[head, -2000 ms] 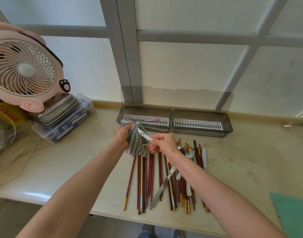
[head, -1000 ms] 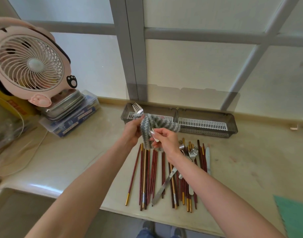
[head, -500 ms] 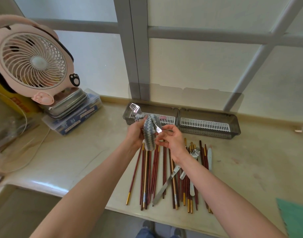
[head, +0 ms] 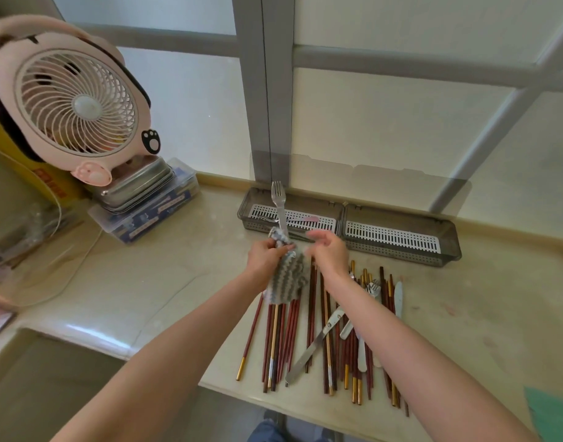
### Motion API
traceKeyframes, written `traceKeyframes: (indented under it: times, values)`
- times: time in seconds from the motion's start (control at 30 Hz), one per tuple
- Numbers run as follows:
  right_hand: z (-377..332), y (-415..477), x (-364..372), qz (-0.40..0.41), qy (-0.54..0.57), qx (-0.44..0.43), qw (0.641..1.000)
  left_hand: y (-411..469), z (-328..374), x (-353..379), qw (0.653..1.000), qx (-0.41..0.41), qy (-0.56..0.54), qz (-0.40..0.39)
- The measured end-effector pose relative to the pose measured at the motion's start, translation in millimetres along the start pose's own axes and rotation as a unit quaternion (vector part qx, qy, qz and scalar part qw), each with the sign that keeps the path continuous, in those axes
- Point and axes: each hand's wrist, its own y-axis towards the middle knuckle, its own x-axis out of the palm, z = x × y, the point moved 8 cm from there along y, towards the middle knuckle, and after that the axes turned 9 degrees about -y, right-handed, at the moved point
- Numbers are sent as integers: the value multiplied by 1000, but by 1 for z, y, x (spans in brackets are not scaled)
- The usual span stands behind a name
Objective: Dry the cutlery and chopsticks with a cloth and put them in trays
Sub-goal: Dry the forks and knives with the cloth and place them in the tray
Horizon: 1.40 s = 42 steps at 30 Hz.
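Nearest the person, on the near side of the left tray (head: 245,215), the chopsticks (head: 286,330) are lying in a loose fan on the counter. A knife (head: 312,346) and some forks (head: 373,288) are mixed in among them, by my guess not yet dried.

Just beyond that pile, between it and the left tray, the left hand (head: 264,255) is gripping the grey zigzag cloth (head: 286,275). The cloth is bunched round the handle of a fork (head: 279,202), which is standing almost upright out of it, tines up over the left tray. The right hand (head: 329,250) is hovering just beside the cloth, fingers loosely curled. It is blurred, so I cannot tell whether it is pinching anything.

I'd say the drying of this one fork is finishing. The next move is calling for the fork to be slipped out of the cloth and laid flat in the left tray beside the few pieces lying there, without the tines catching the wall. The right tray (head: 449,247) is sitting end to end with the left tray, against the window.
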Motion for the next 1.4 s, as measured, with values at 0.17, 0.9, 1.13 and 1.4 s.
traceKeyframes:
  times: [0.17, 0.9, 1.13, 1.4]
  values:
    - [-32, 21, 13, -33, -33, -25, 999, 5, 17, 14, 988, 57, 140, -11]
    - [-39, 135, 22, 4, -467, -128, 875, 5, 1, -34, 997, -16, 17, -73]
    - [-12, 94, -24, 78, -387, -151, 906, 9, -7, -15, 996, -17, -11, -85]
    - [98, 28, -63, 21, -515, -18, 857, 9, -12, 21, 993, -31, -42, -103]
